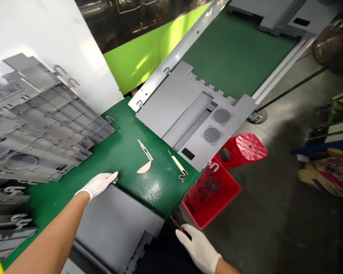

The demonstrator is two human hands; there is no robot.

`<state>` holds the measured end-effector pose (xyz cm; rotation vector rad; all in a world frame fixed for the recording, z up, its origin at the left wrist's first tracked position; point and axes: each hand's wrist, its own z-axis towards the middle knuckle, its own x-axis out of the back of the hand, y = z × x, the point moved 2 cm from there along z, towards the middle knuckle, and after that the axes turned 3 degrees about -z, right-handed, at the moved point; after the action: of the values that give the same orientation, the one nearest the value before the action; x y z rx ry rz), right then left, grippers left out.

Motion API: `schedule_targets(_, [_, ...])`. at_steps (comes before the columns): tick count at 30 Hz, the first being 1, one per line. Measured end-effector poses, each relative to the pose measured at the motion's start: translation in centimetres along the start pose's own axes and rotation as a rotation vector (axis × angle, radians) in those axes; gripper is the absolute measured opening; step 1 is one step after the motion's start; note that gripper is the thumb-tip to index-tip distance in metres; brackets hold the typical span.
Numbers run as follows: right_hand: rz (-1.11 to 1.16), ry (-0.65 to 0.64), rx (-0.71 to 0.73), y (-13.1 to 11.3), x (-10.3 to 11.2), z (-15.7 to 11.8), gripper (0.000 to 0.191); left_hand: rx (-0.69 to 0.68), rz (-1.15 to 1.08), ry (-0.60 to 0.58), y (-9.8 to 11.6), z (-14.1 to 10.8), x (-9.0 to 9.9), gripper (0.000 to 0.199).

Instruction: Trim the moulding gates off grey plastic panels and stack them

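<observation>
left hand [98,185]: fingers pinching panel's [111,220] far corner — seemingly steadying it | right hand [198,246]: fingers wrapped around pliers [179,227], beside panel

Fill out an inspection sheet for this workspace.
Surface: green table, glare on it.
Job's things: grey panel at the near edge; pliers; stacked panels at picture left.
Clutter: knife, slim tool and pale half-round piece lying on the table.
Hands: both gloved; left hand at the panel's far edge, grip unclear; right hand holds the pliers.
Cables: nothing seen.
Surroundings: conveyor bearing more panels; red bin with dark scraps inside; red stool.
</observation>
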<state>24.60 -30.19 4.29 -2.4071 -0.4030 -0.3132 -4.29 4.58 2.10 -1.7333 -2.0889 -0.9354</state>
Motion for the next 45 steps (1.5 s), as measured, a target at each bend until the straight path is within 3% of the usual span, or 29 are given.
schedule_targets(3, [-0.135,-0.021,0.167,-5.0,-0.4,3.5,0.053,-0.101,-0.082,-0.061,1.1,-1.0,-1.9,0.059])
schedule_targets(7, [-0.345,-0.078,0.297,-11.2,-3.4,9.4,0.054,-0.011,-0.002,-0.013,2.4,-0.6,-4.4,0.050])
schedule_targets(11, [-0.429,-0.186,0.289,-13.8,-6.8,13.1,0.060,-0.018,-0.027,-0.032,1.5,-0.4,-5.2,0.049])
schedule_targets(16, [-0.415,-0.254,0.286,-14.5,-9.0,14.3,0.063,-0.132,-0.163,-0.096,0.5,-0.7,-4.7,0.051])
schedule_targets(21, [-0.415,-0.236,0.270,-14.6,-9.8,14.1,0.064,-0.103,-0.241,-0.107,0.2,-0.4,-4.8,0.049])
schedule_targets(31, [-0.446,-0.205,0.242,-14.8,-10.4,14.3,0.066,-0.101,-0.311,-0.128,0.4,-0.4,-4.6,0.046])
schedule_targets(45, [-0.654,-0.122,0.330,-14.9,-10.6,15.2,0.071,-0.086,-0.387,-0.143,0.1,-0.1,-4.6,0.046])
